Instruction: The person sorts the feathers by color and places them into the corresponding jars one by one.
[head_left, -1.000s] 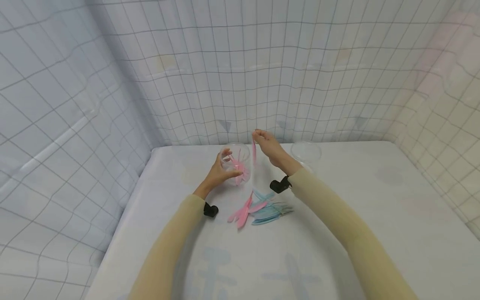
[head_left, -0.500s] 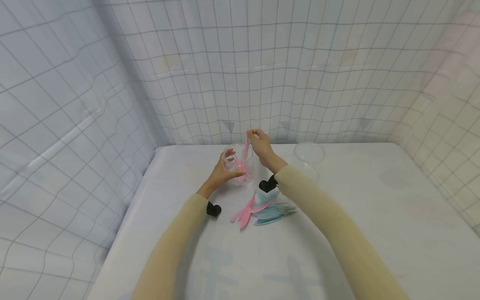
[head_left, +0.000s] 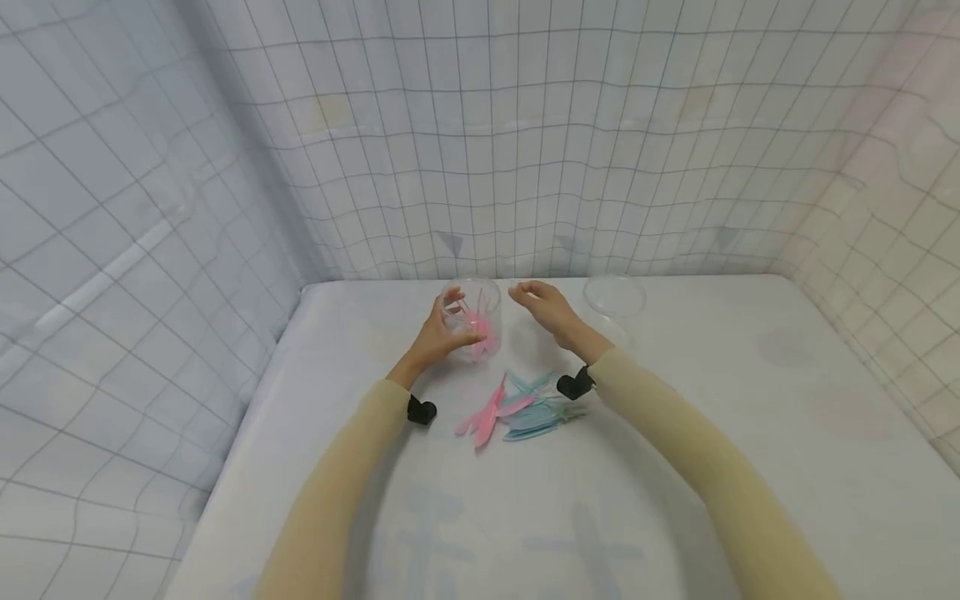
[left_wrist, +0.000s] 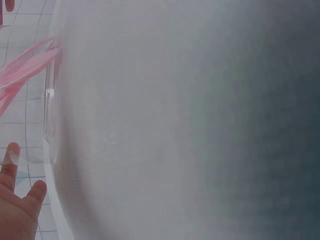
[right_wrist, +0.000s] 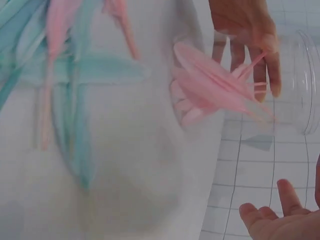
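Observation:
My left hand (head_left: 429,340) grips the side of a clear round jar (head_left: 493,302) near the back of the table. Inside the jar, several pink feathers (head_left: 480,323) stand with their thin stems up; the right wrist view shows these pink feathers (right_wrist: 212,85) through the clear wall. To the right of the jar my right hand (head_left: 551,310) hovers with fingers loosely bent and nothing between them. Before the hands lies a small pile of pink feathers (head_left: 489,414) overlapping teal feathers (head_left: 534,423). My left fingers (left_wrist: 31,197) show at the lower left in the left wrist view.
A second clear round container (head_left: 617,296) stands behind my right wrist, near the table's back edge. White cloth (head_left: 420,517) with faint printed shapes covers the table. Checked curtains (head_left: 525,150) hang close behind and at both sides.
My right hand has brought a pink feather over the jar and let it go inside, then drawn back to the right. My left hand has stayed round the jar.

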